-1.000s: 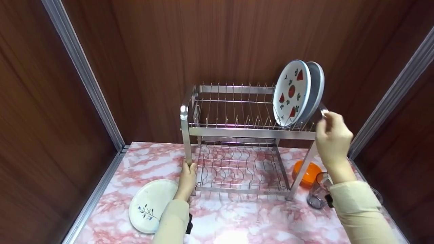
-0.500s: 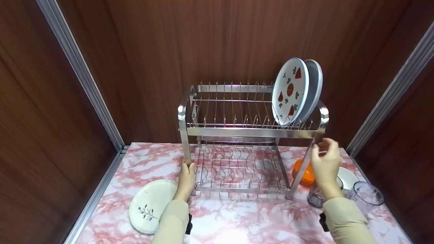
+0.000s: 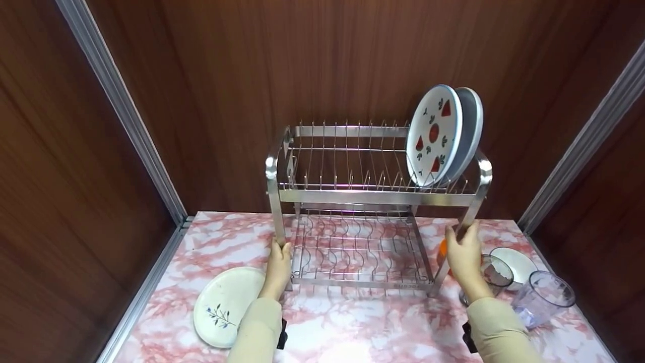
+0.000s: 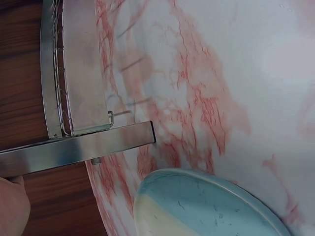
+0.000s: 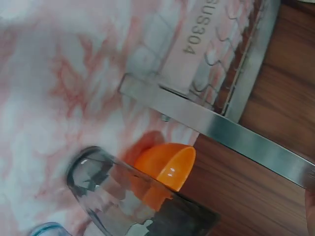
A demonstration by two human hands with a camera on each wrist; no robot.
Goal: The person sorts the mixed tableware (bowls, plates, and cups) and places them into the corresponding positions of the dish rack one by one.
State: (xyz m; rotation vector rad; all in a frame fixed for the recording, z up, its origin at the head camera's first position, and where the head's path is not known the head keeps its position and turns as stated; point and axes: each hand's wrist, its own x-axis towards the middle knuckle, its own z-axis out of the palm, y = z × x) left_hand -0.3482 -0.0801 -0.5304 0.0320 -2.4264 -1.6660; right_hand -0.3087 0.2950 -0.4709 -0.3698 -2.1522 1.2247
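Note:
A two-tier metal dish rack point(image 3: 378, 197) stands on the pink-and-white marbled table. My left hand point(image 3: 277, 267) grips its left front leg, low down. On the right front leg, my right hand point(image 3: 464, 256) has its thumb and fingers around the metal, a little below the upper tier. Two plates lean upright at the right end of the upper tier: a white plate with red fruit motifs point(image 3: 432, 135) and, partly hidden behind it, a greyish plate point(image 3: 471, 123). The right wrist view shows the rack's foot point(image 5: 147, 93) with "SUS304" printed beside it.
Left of the rack lies a cream plate with a blue sprig point(image 3: 224, 305). On the right are an orange bowl point(image 5: 179, 164), a dark clear glass point(image 3: 498, 271), a white dish point(image 3: 521, 264) and a purplish clear glass point(image 3: 546, 295). Wooden panels point(image 3: 227, 75) enclose the table.
My right hand has come down from the rack's upper right corner to the right front leg and taken hold of it. The left hand has stayed on its leg.

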